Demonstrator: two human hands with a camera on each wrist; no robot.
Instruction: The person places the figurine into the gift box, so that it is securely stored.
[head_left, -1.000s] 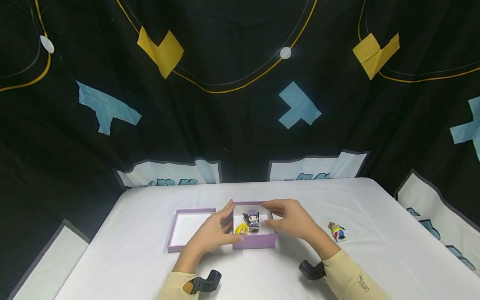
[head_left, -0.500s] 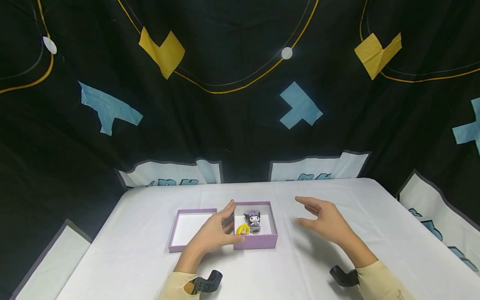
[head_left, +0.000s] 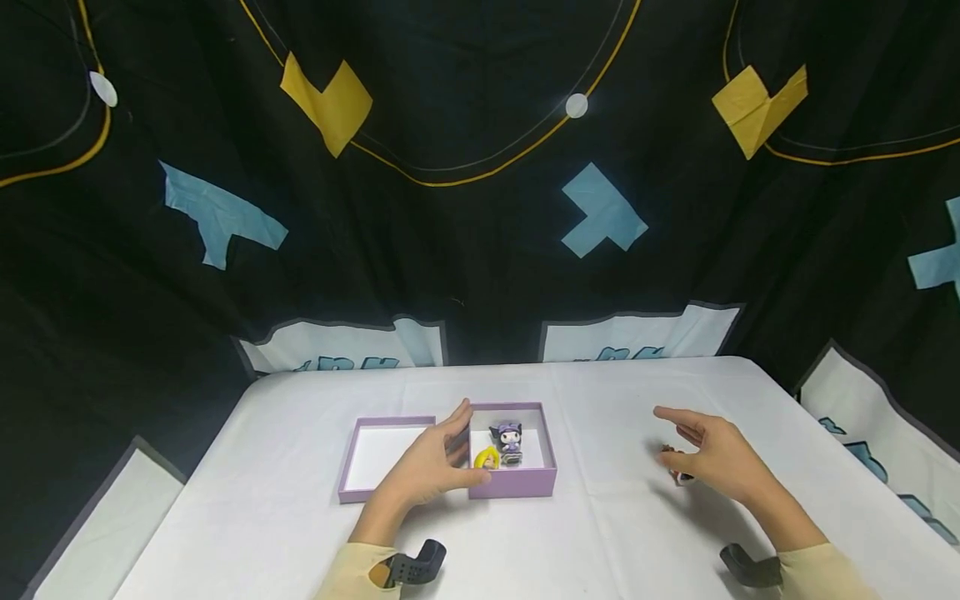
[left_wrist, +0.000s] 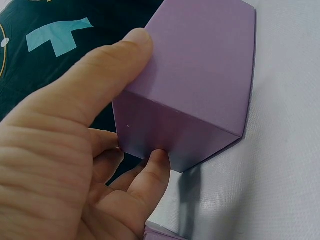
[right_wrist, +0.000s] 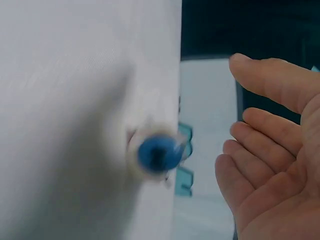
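My left hand (head_left: pixel 426 468) grips the near left corner of an uncovered purple box (head_left: pixel 517 483). In the left wrist view the thumb (left_wrist: pixel 135 45) lies on one face of it and the fingers touch the adjoining side. Inside sit a figurine with a purple-and-black hood (head_left: pixel 510 440) and a yellow-topped figurine (head_left: pixel 487 457), partly hidden by the front wall. My right hand (head_left: pixel 716 458) hovers over a small figurine (head_left: pixel 682 478), mostly hidden in the head view. Its blurred blue part (right_wrist: pixel 159 152) shows in the right wrist view, apart from the loosely spread fingers.
Left of the box a shallow purple-edged box lid (head_left: pixel 349 471) lies with its white inside up, partly behind the left hand. A white cloth covers the table (head_left: pixel 600 533). Behind it hangs a black curtain (head_left: pixel 465 275) with yellow and blue shapes.
My right hand has left the box's right side and moved rightward to the lone figurine, now largely covering it. The left hand has stayed at the box.
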